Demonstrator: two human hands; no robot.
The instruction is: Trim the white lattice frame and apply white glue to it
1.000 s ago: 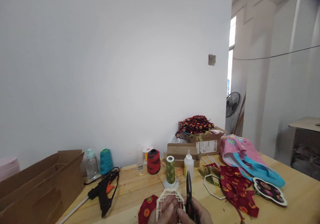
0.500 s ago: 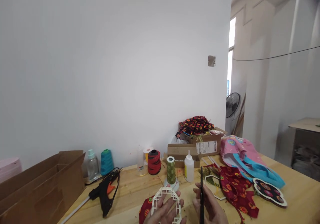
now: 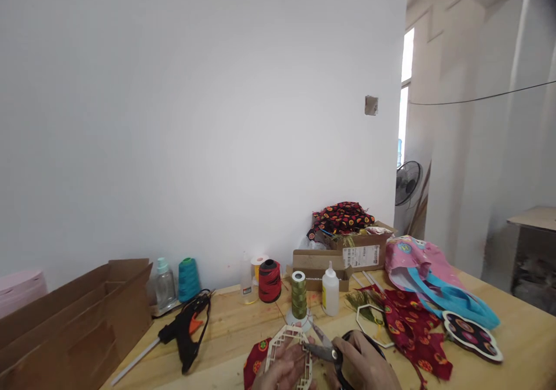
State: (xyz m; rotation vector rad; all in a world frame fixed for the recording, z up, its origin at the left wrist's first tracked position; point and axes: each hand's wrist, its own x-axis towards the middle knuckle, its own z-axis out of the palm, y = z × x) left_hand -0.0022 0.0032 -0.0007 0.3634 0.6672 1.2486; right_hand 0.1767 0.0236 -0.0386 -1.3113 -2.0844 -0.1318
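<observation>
My left hand is closed round a pale lattice frame with cut-out edges, low in the middle of the view. In my right hand are black-handled scissors, their blades spread and pointing left at the frame's right edge. One blade overlaps that edge; whether it touches cannot be made out. A piece of red patterned cloth lies left of the frame. Just beyond my hands stands a green thread spool, with a white glue bottle to its right.
A black glue gun and a cardboard box lie to the left. Red thread and teal thread stand near the wall. Red cloth, a pink bag and a flower-shaped panel occupy the right side.
The scissors have turned from upright to pointing left, and their blades have opened beside the lattice frame. My right hand has moved closer to my left. The view has shifted slightly.
</observation>
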